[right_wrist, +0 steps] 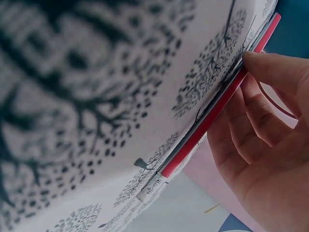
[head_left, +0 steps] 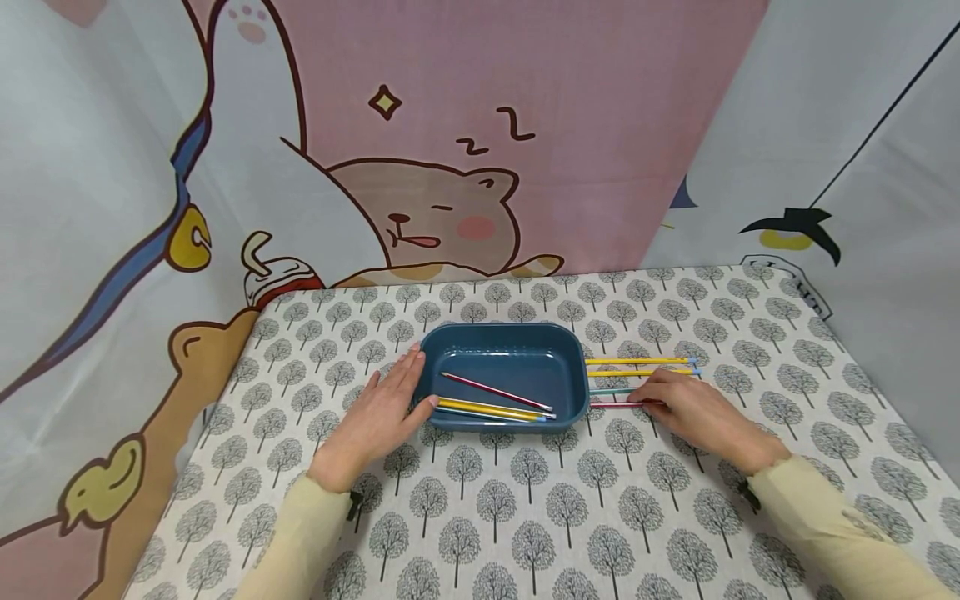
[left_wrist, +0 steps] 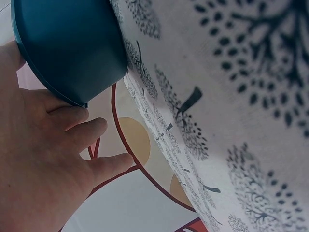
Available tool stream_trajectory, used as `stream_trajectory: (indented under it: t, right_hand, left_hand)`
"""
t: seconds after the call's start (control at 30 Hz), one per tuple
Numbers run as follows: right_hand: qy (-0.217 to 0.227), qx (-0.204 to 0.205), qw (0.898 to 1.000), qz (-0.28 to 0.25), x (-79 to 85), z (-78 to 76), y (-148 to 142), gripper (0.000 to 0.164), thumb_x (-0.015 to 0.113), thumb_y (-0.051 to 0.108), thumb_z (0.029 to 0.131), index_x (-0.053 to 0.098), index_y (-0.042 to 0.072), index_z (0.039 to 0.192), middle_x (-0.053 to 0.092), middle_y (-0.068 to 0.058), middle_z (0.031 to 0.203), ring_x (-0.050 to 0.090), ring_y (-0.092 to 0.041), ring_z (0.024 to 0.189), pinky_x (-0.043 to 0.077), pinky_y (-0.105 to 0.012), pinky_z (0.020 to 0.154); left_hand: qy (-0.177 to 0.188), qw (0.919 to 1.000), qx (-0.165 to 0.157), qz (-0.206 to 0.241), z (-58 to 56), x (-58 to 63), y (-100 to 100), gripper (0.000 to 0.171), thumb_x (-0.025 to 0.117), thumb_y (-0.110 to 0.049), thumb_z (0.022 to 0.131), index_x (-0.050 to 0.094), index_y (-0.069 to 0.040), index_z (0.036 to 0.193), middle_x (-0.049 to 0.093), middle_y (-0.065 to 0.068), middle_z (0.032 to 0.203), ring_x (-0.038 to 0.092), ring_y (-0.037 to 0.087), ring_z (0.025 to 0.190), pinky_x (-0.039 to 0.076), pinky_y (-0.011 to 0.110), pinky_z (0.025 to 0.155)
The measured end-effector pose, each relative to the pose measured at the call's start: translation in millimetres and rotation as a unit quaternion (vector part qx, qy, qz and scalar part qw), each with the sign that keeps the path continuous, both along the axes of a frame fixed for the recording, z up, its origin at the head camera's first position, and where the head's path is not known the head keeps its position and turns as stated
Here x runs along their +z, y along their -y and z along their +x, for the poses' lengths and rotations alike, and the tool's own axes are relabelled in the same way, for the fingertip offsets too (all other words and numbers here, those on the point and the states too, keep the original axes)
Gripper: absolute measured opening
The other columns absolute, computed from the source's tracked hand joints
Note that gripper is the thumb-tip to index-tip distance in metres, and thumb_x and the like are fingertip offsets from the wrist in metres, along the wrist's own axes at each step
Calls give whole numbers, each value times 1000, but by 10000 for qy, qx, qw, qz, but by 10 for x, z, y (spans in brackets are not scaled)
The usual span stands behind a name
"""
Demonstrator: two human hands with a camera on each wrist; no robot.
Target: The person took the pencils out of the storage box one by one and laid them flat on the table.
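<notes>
A dark blue rectangular tray (head_left: 510, 340) sits on the table, and my left hand (head_left: 386, 408) rests at its left end. Those fingers lie fairly straight along the outer wall, the thumb on the rim; the left wrist view shows the hand (left_wrist: 53, 140) against the tray (left_wrist: 72, 48). To the right of the tray, my right hand (head_left: 693, 414) pinches a red pencil (right_wrist: 212, 118) between thumb and fingers, low over the cloth. Its eraser end (right_wrist: 149, 187) points away from the tray. A green pencil (head_left: 611, 391) lies just beyond, partly hidden by the hand.
Two yellow pencils (head_left: 637, 362) lie side by side at the tray's right. Inside the tray are a dark red pencil (head_left: 495, 390) and several others, including yellow pencils (head_left: 487, 408), along the near wall. A tree-print cloth (head_left: 525, 517) covers the table; cartoon-printed curtains (head_left: 600, 125) hang behind and beside it.
</notes>
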State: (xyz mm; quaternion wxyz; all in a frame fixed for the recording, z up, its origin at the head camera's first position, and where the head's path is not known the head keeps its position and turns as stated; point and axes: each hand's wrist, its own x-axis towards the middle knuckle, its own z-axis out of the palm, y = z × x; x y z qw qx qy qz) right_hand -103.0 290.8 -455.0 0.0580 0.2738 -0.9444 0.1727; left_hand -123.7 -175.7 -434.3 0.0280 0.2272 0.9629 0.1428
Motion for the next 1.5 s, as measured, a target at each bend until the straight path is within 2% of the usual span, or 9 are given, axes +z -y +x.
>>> stream_trajectory:
  t: [0.3,0.57,0.83,1.0,1.1,1.3,1.5]
  right_hand:
    - [-70,56,10000,40,-7,-5,-3,26,83,0,84,82,19,102,70,6,98,67,-13,84,58,-38,71]
    - [83,5,9999,82,10,-7,-10,25,82,0,85,81,18,103,70,5,98,67,-13,84,58,-36,70]
    - [267,-246,9991,207,74,46,-7,26,80,3,88,80,16,110,70,0,106,68,-19,92,59,-44,76]
    - [1,-296,9993,220,115,83,-12,22,80,9,89,79,17,110,70,-2,108,68,-22,93,59,-47,73]
    - [-195,-320,9992,135,132,100,-16,22,81,14,89,79,15,110,70,-5,112,69,-25,95,59,-49,77]
    - [-417,-472,9980,72,171,128,-16,36,82,24,89,75,9,121,65,-18,131,67,-41,110,52,-65,89]
    - [-476,-641,9968,54,255,134,29,52,79,37,92,68,9,134,53,-20,150,53,-48,129,42,-71,98]
  left_hand:
    - [8,10000,6,34,7,14,0,78,41,-55,108,23,-2,163,16,10,172,20,28,157,24,62,122]
    - [-11,10000,-12,43,9,11,-1,79,41,-55,108,23,-2,163,16,11,172,23,30,156,24,63,122]
    - [-18,10000,-2,43,6,2,0,79,41,-55,108,23,-2,163,16,11,172,23,30,156,24,63,122]
    - [-14,10000,13,41,8,9,-1,78,41,-55,108,24,-2,163,17,11,172,22,29,156,24,62,122]
    - [-7,10000,23,45,12,15,0,78,42,-54,108,24,-2,163,17,11,172,22,29,156,24,63,121]
    - [-27,10000,23,22,11,9,4,78,42,-54,108,24,-2,163,17,12,172,23,30,156,24,63,121]
    - [-65,10000,-6,11,7,4,-2,78,42,-54,108,24,-1,163,19,13,171,21,29,156,25,63,121]
